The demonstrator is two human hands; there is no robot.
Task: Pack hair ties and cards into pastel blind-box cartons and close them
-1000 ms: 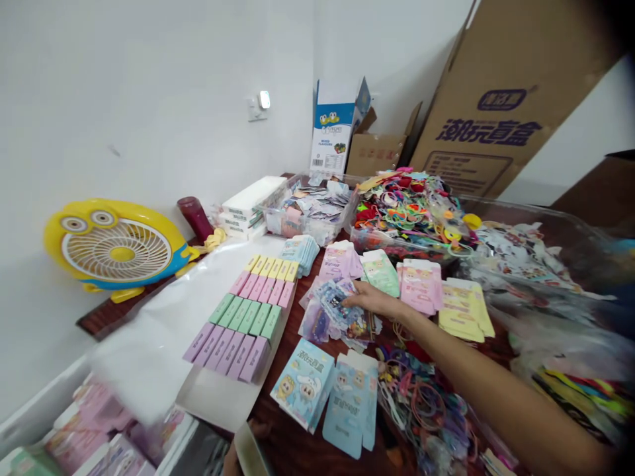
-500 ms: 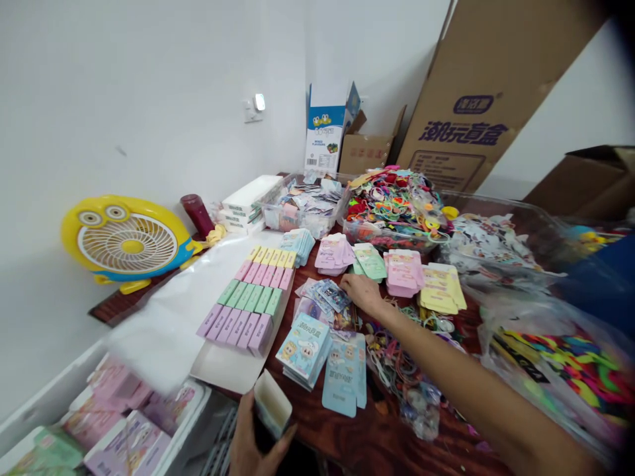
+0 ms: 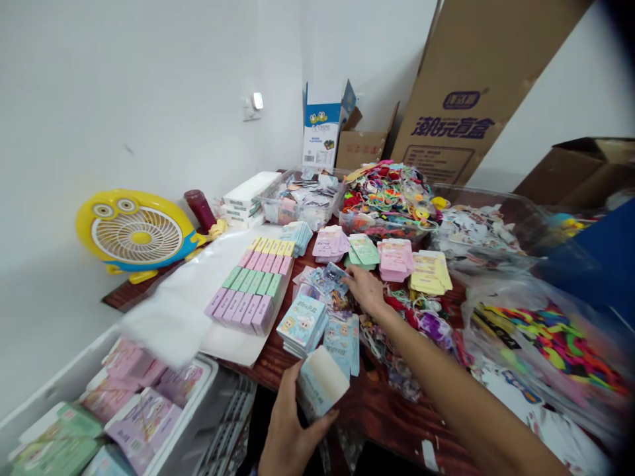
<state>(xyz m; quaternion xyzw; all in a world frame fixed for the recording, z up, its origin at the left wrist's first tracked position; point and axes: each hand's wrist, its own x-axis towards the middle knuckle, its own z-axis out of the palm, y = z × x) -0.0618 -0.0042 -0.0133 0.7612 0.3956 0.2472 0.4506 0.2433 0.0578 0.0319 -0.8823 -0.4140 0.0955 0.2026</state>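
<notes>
Near the table's front edge, my left hand (image 3: 292, 430) grips a small light-blue box (image 3: 321, 383) between thumb and fingers, its pale open end facing up. My right hand (image 3: 364, 289) pinches a small blue card packet (image 3: 336, 275) over a loose pile of similar packets (image 3: 317, 284). Just beyond the held box is a stack of flat blue cartons (image 3: 302, 320), with more blue cartons (image 3: 342, 340) beside it. Rows of yellow, pink, green and purple boxes (image 3: 253, 281) stand on a white tray (image 3: 235, 344) at the left.
Behind are flat pink (image 3: 395, 258), green (image 3: 363, 250) and yellow cartons (image 3: 430, 272). Further back, clear bins hold packets (image 3: 307, 195) and colourful trinkets (image 3: 387, 198). A yellow fan (image 3: 139, 231) stands left. Filled boxes lie in a white crate (image 3: 198, 396); a plastic bag (image 3: 540, 337) is at right.
My left hand has moved right and slightly up with the blue box, closer to the flat cartons. My right hand now lifts a packet from the pile. The view has shifted a little.
</notes>
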